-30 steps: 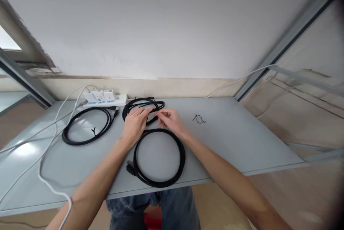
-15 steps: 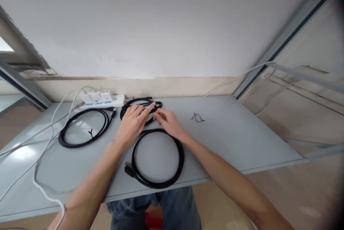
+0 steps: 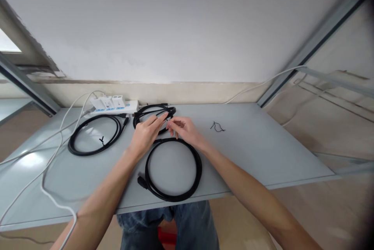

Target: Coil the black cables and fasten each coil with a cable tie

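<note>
Three coils of black cable lie on the grey table. At the back coil, my left hand lies over the bundled strands with its fingers together and its thumb mostly hidden. Close beside it, my right hand pinches thumb and forefinger at the coil's right side; whatever is between those fingertips is too small to make out. The front coil, with a plug at its left, lies just below both hands. Off to the left, another coil has a twist tie on it.
A white power strip with white chargers stands along the wall at the back left. White cords trail over the left side and across my left forearm. A loose thin black tie lies right of my hands.
The view has shifted slightly. My left fingers have moved a little on the back coil, and my right hand's fingers have opened slightly around the pinch. The other coils stay put.
</note>
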`<state>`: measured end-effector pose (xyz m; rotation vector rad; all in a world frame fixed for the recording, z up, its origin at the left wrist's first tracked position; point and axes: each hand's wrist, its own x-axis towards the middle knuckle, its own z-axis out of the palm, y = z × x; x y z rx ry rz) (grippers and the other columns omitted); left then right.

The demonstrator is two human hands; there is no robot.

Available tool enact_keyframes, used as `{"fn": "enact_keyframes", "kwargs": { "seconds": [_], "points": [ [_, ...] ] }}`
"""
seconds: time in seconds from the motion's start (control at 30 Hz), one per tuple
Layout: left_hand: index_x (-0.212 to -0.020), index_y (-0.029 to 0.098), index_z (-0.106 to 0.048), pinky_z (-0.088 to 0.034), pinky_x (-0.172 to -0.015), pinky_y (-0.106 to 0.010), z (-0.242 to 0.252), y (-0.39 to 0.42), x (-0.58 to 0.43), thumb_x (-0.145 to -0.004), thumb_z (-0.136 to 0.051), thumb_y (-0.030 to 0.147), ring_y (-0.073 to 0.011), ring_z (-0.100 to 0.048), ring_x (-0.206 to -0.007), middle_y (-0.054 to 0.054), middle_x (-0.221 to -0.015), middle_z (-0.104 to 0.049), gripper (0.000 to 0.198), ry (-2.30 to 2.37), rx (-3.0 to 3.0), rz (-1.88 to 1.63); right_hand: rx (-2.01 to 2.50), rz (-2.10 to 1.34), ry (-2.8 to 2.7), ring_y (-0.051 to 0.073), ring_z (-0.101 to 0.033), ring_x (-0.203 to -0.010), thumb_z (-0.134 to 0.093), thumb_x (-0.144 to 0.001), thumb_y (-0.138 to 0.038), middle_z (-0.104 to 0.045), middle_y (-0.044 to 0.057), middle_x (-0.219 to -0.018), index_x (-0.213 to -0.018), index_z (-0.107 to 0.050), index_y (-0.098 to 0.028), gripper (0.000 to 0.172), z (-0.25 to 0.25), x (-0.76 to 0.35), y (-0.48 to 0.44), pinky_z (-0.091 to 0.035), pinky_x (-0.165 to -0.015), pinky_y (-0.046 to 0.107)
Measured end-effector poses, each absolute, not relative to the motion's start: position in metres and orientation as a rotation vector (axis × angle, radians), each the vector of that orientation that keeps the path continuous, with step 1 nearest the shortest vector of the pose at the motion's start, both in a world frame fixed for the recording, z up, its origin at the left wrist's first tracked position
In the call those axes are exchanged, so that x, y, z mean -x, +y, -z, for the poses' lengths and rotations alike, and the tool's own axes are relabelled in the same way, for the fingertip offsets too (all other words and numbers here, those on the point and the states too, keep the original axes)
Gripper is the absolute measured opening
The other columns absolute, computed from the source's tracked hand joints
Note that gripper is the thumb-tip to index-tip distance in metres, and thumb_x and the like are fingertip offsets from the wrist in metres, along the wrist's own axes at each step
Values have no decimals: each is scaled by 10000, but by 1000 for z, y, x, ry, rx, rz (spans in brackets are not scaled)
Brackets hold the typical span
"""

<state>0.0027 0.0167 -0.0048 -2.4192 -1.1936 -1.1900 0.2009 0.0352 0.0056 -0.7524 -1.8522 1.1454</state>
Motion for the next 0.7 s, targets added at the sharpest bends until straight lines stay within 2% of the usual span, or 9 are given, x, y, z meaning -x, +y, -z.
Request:
{"fn": "enact_keyframes", "kwargs": {
  "seconds": [0.13, 0.23, 0.3, 0.5, 0.57, 0.7],
  "points": [
    [-1405, 180, -594, -475, -664, -213, 8, 19, -5, -1073, -416, 313, -118, -585, -695, -27, -800, -588, 400, -1192, 2451, 1201, 831, -448, -2126, 146, -553, -718, -475, -1011, -257, -605, 49, -794, -775, -619, -167, 291, -5, -203, 33, -456, -687, 282],
    [-1396, 182, -605, -480, -677, -219, 8, 18, -5, -1070, -425, 325, -116, -574, -686, -31, -808, -598, 399, -1236, 2449, 1250, 897, -242, -2181, 170, -565, -778, -445, -1007, -201, -622, 79, -838, -797, -625, -159, 279, -6, -201, 31, -445, -722, 300],
    [-1389, 185, -611, -491, -696, -227, 7, 18, -5, -1069, -429, 338, -117, -575, -693, -36, -825, -611, 398, -1257, 2453, 1316, 910, -419, -2091, 165, -575, -772, -471, -1016, -254, -631, 72, -833, -798, -631, -168, 283, -6, -197, 30, -465, -738, 295],
    [-1343, 183, -642, -501, -683, -218, 6, 16, -1, -1053, -467, 334, -107, -567, -680, -25, -816, -613, 371, -1212, 2473, 1434, 668, -1706, -1480, 157, -628, -677, -514, -983, -582, -648, 47, -780, -884, -614, -172, 433, -5, -191, 29, -557, -635, 292],
    [-1335, 178, -646, -496, -659, -213, 5, 16, -1, -1055, -459, 336, -103, -552, -656, -19, -789, -599, 373, -1208, 2466, 1440, 626, -1954, -1300, 144, -595, -634, -484, -996, -588, -621, 31, -738, -859, -597, -170, 455, -3, -190, 31, -546, -581, 272],
    [-1347, 169, -635, -509, -677, -216, 6, 17, -1, -1060, -442, 326, -109, -574, -682, -20, -780, -591, 379, -1179, 2507, 1425, 527, -2264, -1082, 125, -516, -571, -358, -1065, -493, -528, -9, -663, -840, -575, -180, 442, 2, -189, 35, -483, -490, 229]
  ]
}}
